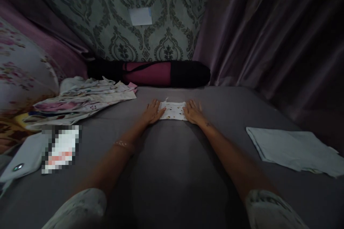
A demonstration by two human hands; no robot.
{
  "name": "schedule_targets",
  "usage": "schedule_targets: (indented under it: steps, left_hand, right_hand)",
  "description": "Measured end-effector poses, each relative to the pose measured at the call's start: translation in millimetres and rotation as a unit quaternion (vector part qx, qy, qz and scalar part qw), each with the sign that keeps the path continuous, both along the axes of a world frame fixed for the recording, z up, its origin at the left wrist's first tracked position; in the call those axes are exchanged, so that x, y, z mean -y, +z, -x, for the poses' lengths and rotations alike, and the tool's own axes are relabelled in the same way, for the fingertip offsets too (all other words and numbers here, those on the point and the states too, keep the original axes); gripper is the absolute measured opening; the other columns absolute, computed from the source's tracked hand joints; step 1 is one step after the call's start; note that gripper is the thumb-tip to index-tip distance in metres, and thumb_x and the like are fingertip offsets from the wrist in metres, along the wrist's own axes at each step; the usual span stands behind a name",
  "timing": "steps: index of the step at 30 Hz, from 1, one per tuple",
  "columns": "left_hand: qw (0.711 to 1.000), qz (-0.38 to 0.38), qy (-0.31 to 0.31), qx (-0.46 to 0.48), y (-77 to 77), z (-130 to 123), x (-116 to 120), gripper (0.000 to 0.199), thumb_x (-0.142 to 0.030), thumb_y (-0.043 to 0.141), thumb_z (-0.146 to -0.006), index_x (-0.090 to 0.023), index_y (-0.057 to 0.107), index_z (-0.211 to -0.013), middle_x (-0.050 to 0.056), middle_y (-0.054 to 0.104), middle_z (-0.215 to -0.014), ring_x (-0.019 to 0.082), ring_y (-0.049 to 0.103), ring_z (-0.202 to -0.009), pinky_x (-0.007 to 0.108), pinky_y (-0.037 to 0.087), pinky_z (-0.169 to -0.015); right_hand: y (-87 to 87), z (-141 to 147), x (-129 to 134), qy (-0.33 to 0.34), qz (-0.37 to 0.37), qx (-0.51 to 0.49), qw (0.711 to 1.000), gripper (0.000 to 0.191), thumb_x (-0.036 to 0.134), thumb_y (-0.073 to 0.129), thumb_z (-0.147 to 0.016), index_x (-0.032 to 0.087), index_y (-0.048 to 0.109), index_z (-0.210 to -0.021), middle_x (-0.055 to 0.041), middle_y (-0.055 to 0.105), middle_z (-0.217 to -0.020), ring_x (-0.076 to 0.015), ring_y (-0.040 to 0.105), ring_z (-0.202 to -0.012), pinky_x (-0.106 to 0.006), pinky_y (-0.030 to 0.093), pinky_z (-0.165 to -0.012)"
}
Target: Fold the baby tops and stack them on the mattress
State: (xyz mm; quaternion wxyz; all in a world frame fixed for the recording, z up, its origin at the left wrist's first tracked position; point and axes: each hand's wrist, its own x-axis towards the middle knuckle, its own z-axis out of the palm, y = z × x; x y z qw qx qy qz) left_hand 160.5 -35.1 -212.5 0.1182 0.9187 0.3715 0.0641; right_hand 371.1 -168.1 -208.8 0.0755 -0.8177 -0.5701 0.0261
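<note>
A small white cloth (173, 111) with tiny dark and yellow marks lies folded into a rectangle on the grey sheet (172, 168). A short string sticks up from its far edge. My left hand (153, 112) rests flat at the cloth's left end, fingers stretched forward and thumb on the fabric. At the opposite end my right hand (192, 111) lies flat too, its fingers spread and its thumb side touching the cloth. Neither hand grips it.
A pile of clothes (88, 96) lies at left, beside a floral cushion (21, 64). Nearer are a white device (25, 157) and a blurred-out item (61, 150). A folded pale cloth (292, 148) lies right. A black and maroon bag (147, 74) lines the patterned wall.
</note>
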Motion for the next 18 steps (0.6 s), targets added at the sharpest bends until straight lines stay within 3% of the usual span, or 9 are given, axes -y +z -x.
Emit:
schedule_targets:
  steps: [3, 9, 14, 18]
  left_hand:
    - [1.0, -0.009, -0.004, 0.002, 2.9, 10.8, 5.2, 0.071, -0.055, 0.018, -0.098, -0.011, 0.027, -0.152, 0.016, 0.019, -0.162, 0.028, 0.013, -0.15, 0.05, 0.014, -0.12]
    - [1.0, 0.01, 0.007, -0.004, -10.9, 31.4, 6.4, 0.064, -0.049, 0.016, -0.099, -0.014, 0.029, -0.152, 0.012, 0.027, -0.16, 0.025, 0.018, -0.15, 0.048, 0.014, -0.12]
    - [1.0, 0.012, 0.014, 0.018, -13.6, 33.4, 7.2, 0.061, -0.047, 0.016, -0.1, -0.017, 0.031, -0.151, 0.011, 0.032, -0.158, 0.022, 0.023, -0.148, 0.046, 0.015, -0.12]
    - [0.999, -0.008, 0.016, 0.038, -14.9, 33.5, 5.5, 0.061, -0.045, 0.017, -0.1, -0.013, 0.035, -0.149, 0.013, 0.035, -0.156, 0.023, 0.026, -0.147, 0.045, 0.02, -0.119]
  right_hand:
    - [-1.1, 0.8, 1.9, -0.006, -0.029, 0.024, 0.999, 0.062, 0.041, 0.02, -0.101, 0.006, 0.033, -0.15, -0.0163, 0.027, -0.159, -0.028, 0.018, -0.148, -0.051, 0.006, -0.12]
    - [-9.6, 2.6, 7.3, -0.015, -0.024, 0.016, 0.999, 0.063, 0.042, 0.022, -0.1, 0.002, 0.035, -0.148, -0.0179, 0.032, -0.157, -0.0277, 0.023, -0.146, -0.045, 0.017, -0.119]
    - [-11.8, 1.0, 5.2, -0.016, -0.012, 0.007, 1.0, 0.064, 0.042, 0.022, -0.1, 0.001, 0.033, -0.149, -0.0182, 0.03, -0.157, -0.0283, 0.022, -0.147, -0.045, 0.015, -0.119]
    - [-9.1, -1.4, 2.4, -0.021, 0.017, -0.001, 1.0, 0.066, 0.043, 0.021, -0.101, 0.001, 0.03, -0.151, -0.0177, 0.026, -0.159, -0.029, 0.019, -0.148, -0.047, 0.014, -0.119]
